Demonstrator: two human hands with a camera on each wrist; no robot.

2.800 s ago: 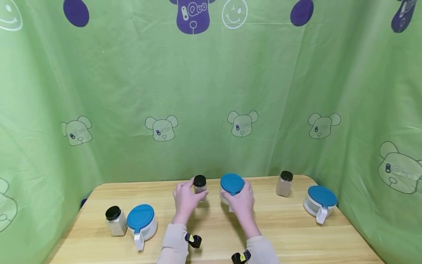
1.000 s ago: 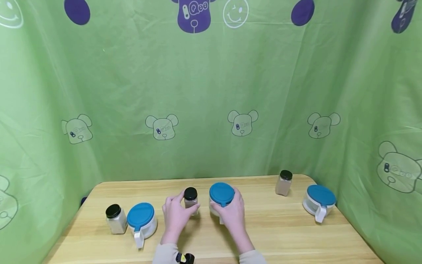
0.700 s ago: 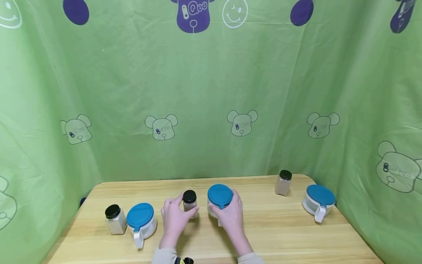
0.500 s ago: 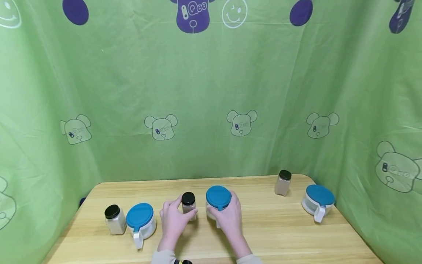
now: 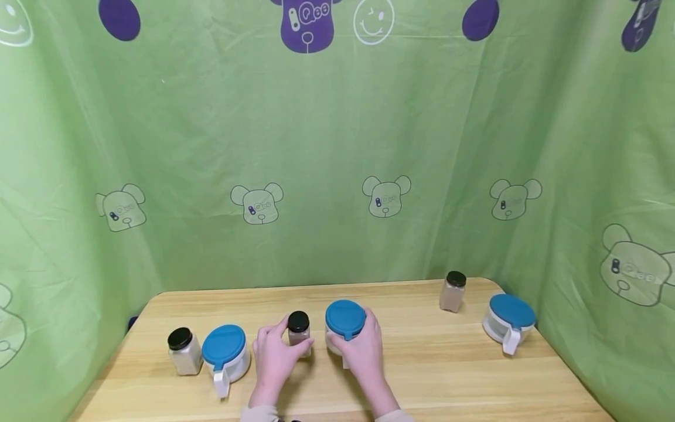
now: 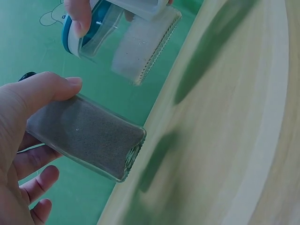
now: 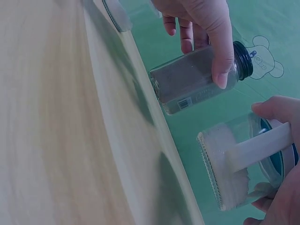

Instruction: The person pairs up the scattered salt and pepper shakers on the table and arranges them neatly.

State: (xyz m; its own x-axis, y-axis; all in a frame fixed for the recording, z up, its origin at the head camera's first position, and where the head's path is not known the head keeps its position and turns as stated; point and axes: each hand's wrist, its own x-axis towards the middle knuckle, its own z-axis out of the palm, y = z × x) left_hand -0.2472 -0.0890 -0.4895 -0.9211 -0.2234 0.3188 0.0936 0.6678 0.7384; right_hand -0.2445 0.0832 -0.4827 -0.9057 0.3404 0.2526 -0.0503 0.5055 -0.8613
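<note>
My left hand (image 5: 274, 358) grips a small square spice jar (image 6: 89, 133) with a black lid and grey-brown powder inside, thumb on one side and fingers on the other. To its right, my right hand (image 5: 365, 353) holds a round clear seasoning pot (image 7: 220, 164) with a blue lid, a white handle and white grains at the bottom. Both containers are off the tabletop (image 5: 422, 375); their shadows lie apart from them in the wrist views. A gap separates the jar from the pot. The pot's handle is partly hidden behind my right hand in the head view.
At the left stand a black-lidded jar (image 5: 186, 353) of pale contents and a blue-lidded pot (image 5: 225, 347), side by side. On the right are another black-lidded jar (image 5: 453, 293) and blue-lidded pot (image 5: 510, 319). A green curtain (image 5: 327, 246) hangs behind the table.
Both hands, still holding the jar and the pot, have moved towards me and somewhat left from near the table's back edge. The containers at the sides stay where they were.
</note>
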